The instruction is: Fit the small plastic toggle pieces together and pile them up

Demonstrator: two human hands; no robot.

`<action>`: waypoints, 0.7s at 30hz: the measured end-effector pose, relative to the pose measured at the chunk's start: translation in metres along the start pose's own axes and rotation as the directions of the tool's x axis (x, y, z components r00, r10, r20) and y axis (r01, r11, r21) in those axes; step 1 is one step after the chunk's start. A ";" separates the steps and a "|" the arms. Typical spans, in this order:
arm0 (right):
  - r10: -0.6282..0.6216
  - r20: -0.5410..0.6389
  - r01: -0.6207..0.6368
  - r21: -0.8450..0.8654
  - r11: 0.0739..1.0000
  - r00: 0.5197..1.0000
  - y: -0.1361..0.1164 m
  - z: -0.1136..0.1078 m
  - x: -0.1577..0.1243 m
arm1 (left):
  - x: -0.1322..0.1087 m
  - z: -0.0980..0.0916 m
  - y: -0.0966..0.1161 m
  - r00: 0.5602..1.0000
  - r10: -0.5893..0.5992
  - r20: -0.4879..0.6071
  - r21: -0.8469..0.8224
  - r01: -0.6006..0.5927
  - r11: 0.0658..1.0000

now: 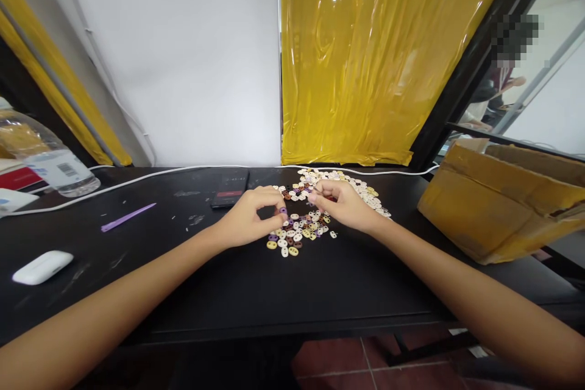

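My left hand (256,217) pinches a small purple two-holed piece (283,211) between thumb and index finger, above the left side of a loose pile. To its right, my right hand (340,202) has thumb and index finger pressed together on something too small to make out. Under and between the hands lies a pile of small oval pieces (298,237) in white, yellow, brown and purple. Behind my right hand spreads a larger heap of mostly white pieces (370,195), partly hidden by that hand.
A phone (230,187) lies behind my left hand. Leftward are a purple strip (128,217), a white case (42,267) and a plastic bottle (59,167). A cardboard box (484,207) stands at right. A white cable (137,180) crosses the table's back. Another person (496,88) is beyond.
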State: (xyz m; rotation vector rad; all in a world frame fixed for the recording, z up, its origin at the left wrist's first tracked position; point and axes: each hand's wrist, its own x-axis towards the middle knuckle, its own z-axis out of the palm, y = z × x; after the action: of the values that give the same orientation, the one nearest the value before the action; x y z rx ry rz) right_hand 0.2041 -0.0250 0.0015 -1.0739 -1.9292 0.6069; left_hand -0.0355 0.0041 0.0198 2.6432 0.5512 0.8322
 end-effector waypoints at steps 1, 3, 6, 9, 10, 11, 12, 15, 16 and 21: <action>0.022 0.080 -0.020 -0.028 0.999 0.997 0.003 -0.005 0.000 | 0.000 -0.001 -0.001 1.000 0.023 0.019 0.038 -0.024 0.999; 0.082 0.193 -0.075 -0.043 0.996 0.978 0.009 -0.012 0.000 | -0.001 -0.002 -0.004 0.995 0.059 0.080 0.107 -0.067 0.992; 0.113 0.207 -0.106 -0.049 0.993 0.972 0.018 -0.018 0.002 | -0.003 -0.002 -0.006 0.988 0.063 0.142 0.164 -0.087 0.983; 0.104 0.062 -0.093 -0.160 0.983 0.993 0.029 -0.022 0.006 | -0.004 0.000 -0.006 0.989 0.039 0.140 0.177 -0.064 0.982; 0.100 -0.003 -0.099 -0.221 0.970 0.995 0.033 -0.024 0.007 | -0.004 0.001 -0.007 0.991 0.030 0.133 0.178 -0.054 0.983; 0.089 -0.045 -0.098 -0.286 0.953 0.995 0.037 -0.025 0.008 | -0.004 0.001 -0.008 0.992 0.021 0.127 0.179 -0.043 0.983; 0.081 -0.063 -0.098 -0.343 0.934 0.995 0.041 -0.026 0.009 | -0.004 0.002 -0.009 0.993 0.012 0.121 0.180 -0.034 0.983; 0.087 -0.019 -0.086 -0.470 0.878 0.996 0.050 -0.025 0.010 | -0.004 0.004 -0.014 0.995 -0.002 0.100 0.167 -0.015 0.986; 0.095 -0.004 -0.084 -0.503 0.860 0.995 0.052 -0.024 0.010 | -0.004 0.005 -0.015 0.995 -0.004 0.097 0.161 -0.011 0.987; 0.129 -0.005 -0.110 -0.563 0.819 0.992 0.055 -0.017 0.011 | -0.004 0.007 -0.016 0.994 -0.006 0.105 0.147 -0.010 0.989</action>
State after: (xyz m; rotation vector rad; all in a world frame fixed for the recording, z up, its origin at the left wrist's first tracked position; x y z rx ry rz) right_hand 0.2409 0.0133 -0.0246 -1.5671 -2.1420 0.1035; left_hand -0.0379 0.0150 0.0058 2.8021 0.6038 0.6708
